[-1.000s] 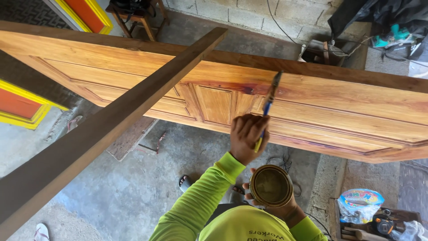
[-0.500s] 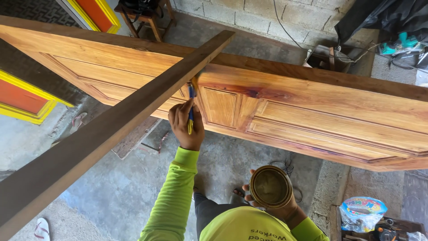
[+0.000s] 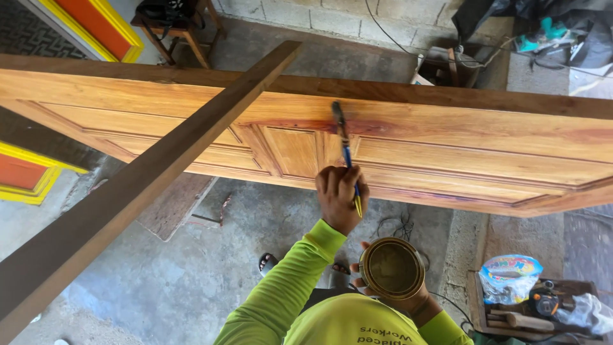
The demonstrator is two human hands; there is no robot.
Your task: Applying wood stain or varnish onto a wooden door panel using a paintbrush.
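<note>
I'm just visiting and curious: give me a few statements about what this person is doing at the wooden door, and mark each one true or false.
1. The left hand holds a paintbrush against the wooden door. True.
2. The right hand holds a hammer. False: it holds an open round tin.
3. The door stands upright in a frame. False: it lies flat.
4. A long dark beam crosses over the door. True.

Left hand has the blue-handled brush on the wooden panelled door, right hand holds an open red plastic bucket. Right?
Not quite. The right hand holds an open round metal can, brass-coloured, not a red plastic bucket. The rest stands: the left hand has the blue-handled brush on the wooden panelled door, as the head view shows.
</note>
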